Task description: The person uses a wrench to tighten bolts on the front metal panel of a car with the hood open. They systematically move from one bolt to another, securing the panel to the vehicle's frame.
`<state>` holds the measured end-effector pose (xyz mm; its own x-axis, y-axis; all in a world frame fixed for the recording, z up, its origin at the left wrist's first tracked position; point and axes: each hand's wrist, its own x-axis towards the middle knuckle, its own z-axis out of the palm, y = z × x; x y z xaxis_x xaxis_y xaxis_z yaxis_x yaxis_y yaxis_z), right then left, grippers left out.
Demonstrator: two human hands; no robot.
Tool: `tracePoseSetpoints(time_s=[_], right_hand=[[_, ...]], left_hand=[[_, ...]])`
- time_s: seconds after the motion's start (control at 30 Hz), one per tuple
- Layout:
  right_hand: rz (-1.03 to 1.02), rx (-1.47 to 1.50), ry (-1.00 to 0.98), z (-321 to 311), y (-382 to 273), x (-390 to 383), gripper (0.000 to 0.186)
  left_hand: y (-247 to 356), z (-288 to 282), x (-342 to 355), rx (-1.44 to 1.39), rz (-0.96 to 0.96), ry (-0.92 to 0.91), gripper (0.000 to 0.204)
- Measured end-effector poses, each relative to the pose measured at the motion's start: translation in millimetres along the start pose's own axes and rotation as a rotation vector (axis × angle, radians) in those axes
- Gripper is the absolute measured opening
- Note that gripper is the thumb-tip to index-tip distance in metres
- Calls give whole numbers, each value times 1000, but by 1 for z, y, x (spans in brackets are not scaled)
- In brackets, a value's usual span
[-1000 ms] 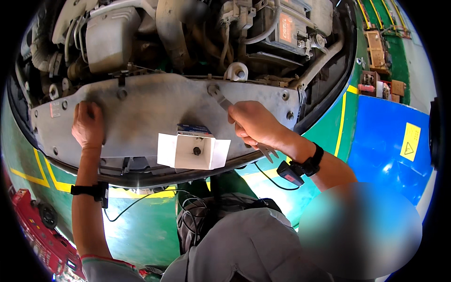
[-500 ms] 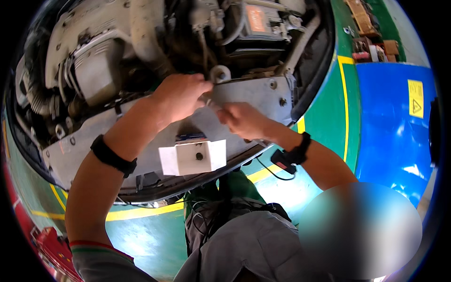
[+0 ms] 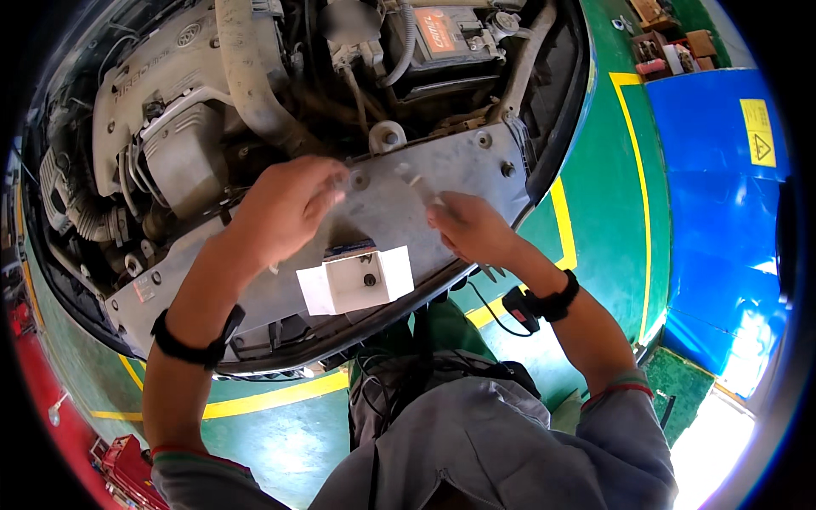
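Note:
My left hand (image 3: 285,204) is above the grey front panel (image 3: 450,174) of an open engine bay, thumb and fingers drawn together. A small, blurred, clear-looking bit may show at its fingertips; I cannot make it out. To the right, my right hand (image 3: 478,228) is closed round a slim greyish piece with a pale tip (image 3: 416,181), which points up and away from me. Pointed grey ends stick out below that hand; whether they belong to the same piece is unclear. An open white box (image 3: 357,285) rests on the panel between my hands, with a small dark round thing inside.
Beyond the panel lie the engine cover (image 3: 183,68), a thick pipe (image 3: 242,76) and a battery (image 3: 442,51). A blue panel (image 3: 714,195) with a yellow warning label stands at the right. Boxes and small parts (image 3: 671,55) sit at far right. Red equipment (image 3: 127,463) is at lower left.
My hands were close together above the panel; now they are apart, the left farther left and lower, the right farther right. The slim piece has come away with my right hand.

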<state>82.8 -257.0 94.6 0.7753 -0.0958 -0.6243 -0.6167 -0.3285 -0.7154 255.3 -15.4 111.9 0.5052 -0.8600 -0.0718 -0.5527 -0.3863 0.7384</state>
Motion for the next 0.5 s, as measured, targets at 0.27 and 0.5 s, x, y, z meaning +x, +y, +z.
tracePoseSetpoints(time_s=[0.27, 0.5], right_hand=[[130, -52, 111, 1, 4, -41, 30], [22, 11, 225, -5, 21, -81, 25]], left_hand=[[64, -2, -56, 202, 159, -180, 38], [55, 22, -71, 383, -188, -26, 39]])
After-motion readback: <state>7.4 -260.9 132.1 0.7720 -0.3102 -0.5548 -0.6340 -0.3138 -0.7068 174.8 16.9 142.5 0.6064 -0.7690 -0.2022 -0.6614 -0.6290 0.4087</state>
